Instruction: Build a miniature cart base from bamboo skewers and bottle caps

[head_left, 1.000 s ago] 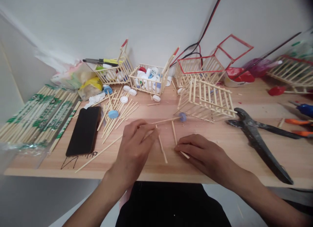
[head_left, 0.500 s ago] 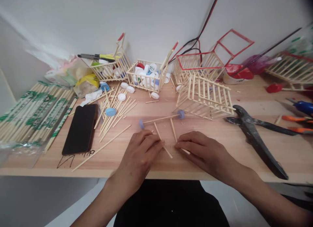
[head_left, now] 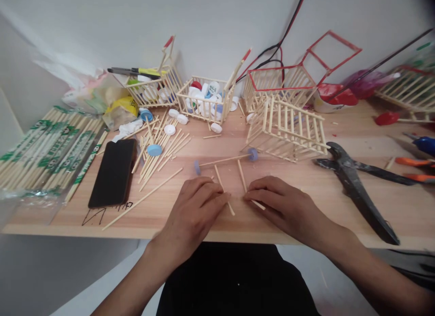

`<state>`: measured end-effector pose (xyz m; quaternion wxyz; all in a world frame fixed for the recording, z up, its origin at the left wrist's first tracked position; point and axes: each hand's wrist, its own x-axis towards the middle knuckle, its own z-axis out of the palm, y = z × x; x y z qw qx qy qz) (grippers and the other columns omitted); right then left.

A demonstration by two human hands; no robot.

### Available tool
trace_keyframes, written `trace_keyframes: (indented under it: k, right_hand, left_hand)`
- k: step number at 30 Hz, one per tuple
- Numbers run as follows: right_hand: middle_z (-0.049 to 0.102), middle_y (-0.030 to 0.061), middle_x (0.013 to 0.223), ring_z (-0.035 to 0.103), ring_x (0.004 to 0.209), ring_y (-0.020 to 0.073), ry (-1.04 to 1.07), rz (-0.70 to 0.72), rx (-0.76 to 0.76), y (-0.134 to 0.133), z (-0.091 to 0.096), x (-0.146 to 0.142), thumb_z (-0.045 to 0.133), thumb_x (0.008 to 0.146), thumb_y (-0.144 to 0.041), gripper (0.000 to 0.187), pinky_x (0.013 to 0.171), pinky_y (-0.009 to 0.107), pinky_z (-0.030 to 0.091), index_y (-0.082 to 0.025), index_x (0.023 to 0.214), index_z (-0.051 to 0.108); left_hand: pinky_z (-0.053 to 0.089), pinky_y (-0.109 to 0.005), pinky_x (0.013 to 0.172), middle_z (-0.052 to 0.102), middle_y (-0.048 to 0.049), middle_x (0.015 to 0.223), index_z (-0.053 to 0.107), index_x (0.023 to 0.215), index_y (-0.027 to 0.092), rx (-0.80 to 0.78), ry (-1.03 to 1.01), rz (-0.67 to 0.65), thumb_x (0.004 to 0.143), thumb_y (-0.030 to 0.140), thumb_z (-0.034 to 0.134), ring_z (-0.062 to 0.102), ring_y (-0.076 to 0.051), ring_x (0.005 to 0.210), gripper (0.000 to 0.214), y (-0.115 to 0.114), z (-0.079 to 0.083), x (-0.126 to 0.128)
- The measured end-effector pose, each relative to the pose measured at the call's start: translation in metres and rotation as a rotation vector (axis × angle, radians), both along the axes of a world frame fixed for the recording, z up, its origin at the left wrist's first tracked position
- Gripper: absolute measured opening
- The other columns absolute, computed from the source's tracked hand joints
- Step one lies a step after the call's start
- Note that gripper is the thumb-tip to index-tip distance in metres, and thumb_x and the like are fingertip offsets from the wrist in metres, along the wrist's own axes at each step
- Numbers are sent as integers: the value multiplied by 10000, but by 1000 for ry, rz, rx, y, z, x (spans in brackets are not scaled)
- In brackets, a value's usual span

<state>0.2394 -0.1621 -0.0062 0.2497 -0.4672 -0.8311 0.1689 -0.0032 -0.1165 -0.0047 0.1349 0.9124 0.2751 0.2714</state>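
My left hand [head_left: 193, 211] rests on the wooden desk [head_left: 306, 202], fingers together, tips pressed on a short wooden stick [head_left: 222, 189]. My right hand [head_left: 282, 205] lies beside it, fingertips pinching the near end of a second short stick [head_left: 242, 176]. Both sticks run away from me toward an axle stick [head_left: 224, 160] with a blue bottle cap on each end. The two hands almost touch at the sticks' near ends.
A black phone [head_left: 114, 172] and loose sticks [head_left: 159, 148] lie to the left, packed chopsticks [head_left: 44, 153] further left. Stick cages [head_left: 288, 130] and a basket of caps [head_left: 205, 103] stand behind. Large black pliers [head_left: 353, 189] lie at the right.
My left hand drew back from the axle stick toward me and settled on the left short stick, uncovering the axle's left cap. My right hand barely moved.
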Motion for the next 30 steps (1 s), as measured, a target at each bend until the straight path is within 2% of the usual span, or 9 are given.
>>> trace_keyframes:
  k: [6, 12, 19, 24, 30]
  right_hand:
    - [612, 63, 1071, 580, 996, 168, 3, -5, -5, 0, 0, 0, 500, 906, -176, 205, 860, 295, 485, -230, 1059, 625]
    - [596, 58, 1081, 565, 1017, 158, 16, -11, 9, 0, -1, 0, 498, 914, -179, 213, 884, 284, 471, -230, 1103, 585]
    - [579, 55, 1045, 569, 966, 151, 46, -46, -28, 0, 6, -3, 502, 910, -175, 135, 830, 272, 483, -220, 1021, 564]
    - [579, 55, 1020, 570, 954, 153, 58, -59, -34, -2, 8, -3, 485, 889, -122, 174, 805, 272, 482, -211, 1022, 552]
    - [584, 51, 983, 570, 922, 147, 74, -104, 18, -2, 7, -2, 465, 866, -78, 202, 781, 267, 476, -201, 1003, 548]
  left_hand:
    - [407, -371, 912, 671, -29, 987, 635, 1037, 212, -10, -11, -24, 864, 129, 587, 522, -187, 1020, 198, 2, -1, 1]
    - [410, -370, 929, 671, -31, 995, 614, 1072, 192, -13, -15, -22, 863, 134, 594, 517, -188, 1037, 218, 2, -1, 1]
    - [415, -365, 954, 673, -26, 990, 604, 1063, 174, -6, -47, 9, 847, 128, 618, 516, -181, 1031, 221, 1, 1, 2]
    - [420, -359, 948, 675, -24, 982, 616, 1049, 180, -20, -67, 19, 843, 126, 620, 519, -180, 1031, 213, 0, 1, 1]
    - [427, -374, 950, 670, -41, 1008, 627, 1062, 188, -45, -97, 22, 829, 48, 577, 516, -193, 1052, 276, -3, 4, -3]
